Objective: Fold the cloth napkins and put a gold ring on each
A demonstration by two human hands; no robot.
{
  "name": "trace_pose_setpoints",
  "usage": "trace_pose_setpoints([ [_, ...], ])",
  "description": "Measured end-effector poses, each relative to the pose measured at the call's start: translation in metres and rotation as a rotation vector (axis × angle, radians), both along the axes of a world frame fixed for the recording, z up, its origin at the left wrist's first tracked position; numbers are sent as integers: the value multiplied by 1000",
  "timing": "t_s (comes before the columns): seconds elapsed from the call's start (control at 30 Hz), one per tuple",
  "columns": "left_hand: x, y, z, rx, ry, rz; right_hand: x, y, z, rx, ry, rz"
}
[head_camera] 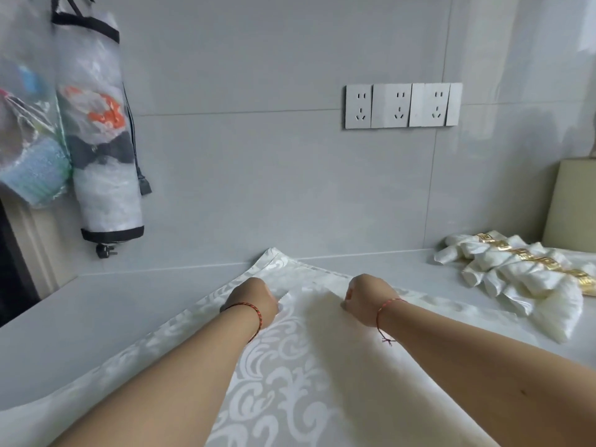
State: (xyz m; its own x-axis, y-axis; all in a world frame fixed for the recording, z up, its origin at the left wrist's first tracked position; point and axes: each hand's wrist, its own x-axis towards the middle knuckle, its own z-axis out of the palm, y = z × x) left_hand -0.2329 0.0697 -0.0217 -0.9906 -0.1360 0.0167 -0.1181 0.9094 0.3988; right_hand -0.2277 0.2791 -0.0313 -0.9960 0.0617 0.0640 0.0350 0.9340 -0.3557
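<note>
A white damask napkin (283, 356) with a scroll pattern lies spread flat on the grey counter, one corner pointing at the back wall. My left hand (254, 296) pinches the cloth near its far left part, fingers curled under. My right hand (367, 295) grips the cloth a little to the right, knuckles up. Between the two hands the fabric forms a raised fold. At the right, several folded white napkins (503, 275) lie in a row, each with a gold ring (529, 257) on it.
The grey counter (113, 304) meets a tiled wall with three sockets (401, 105). Hanging mesh bags (96, 124) and a loose plug (104, 250) sit at the left. A beige board (571, 204) leans at the far right.
</note>
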Motion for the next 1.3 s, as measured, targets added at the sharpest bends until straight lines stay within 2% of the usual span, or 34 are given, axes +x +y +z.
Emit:
trace_pose_setpoints([
  [0.27,-17,1,-17,-111,-44,20,-10,-7,-3,59,-31,0],
  [0.4,-24,9,-19,-47,-68,-9,-11,-18,4,84,-62,-24],
  [0.57,-20,12,-19,120,-43,15,-19,-31,2,-5,-88,84],
  [0.73,-17,4,-28,174,23,-38,-21,-20,-10,-192,2,151],
  [0.87,-17,0,-32,396,84,-119,-13,-15,-10,-467,20,193],
  [0.93,-14,-1,-31,440,106,-140,-9,-13,-6,-581,5,202],
  [1.1,-4,0,-14,564,27,-205,-3,-12,3,-801,-23,217],
  [1.17,-2,3,-7,555,-42,-229,-2,-13,4,-790,-27,234],
  [1.3,-3,2,-13,626,28,-208,-1,-13,1,-542,-24,291],
])
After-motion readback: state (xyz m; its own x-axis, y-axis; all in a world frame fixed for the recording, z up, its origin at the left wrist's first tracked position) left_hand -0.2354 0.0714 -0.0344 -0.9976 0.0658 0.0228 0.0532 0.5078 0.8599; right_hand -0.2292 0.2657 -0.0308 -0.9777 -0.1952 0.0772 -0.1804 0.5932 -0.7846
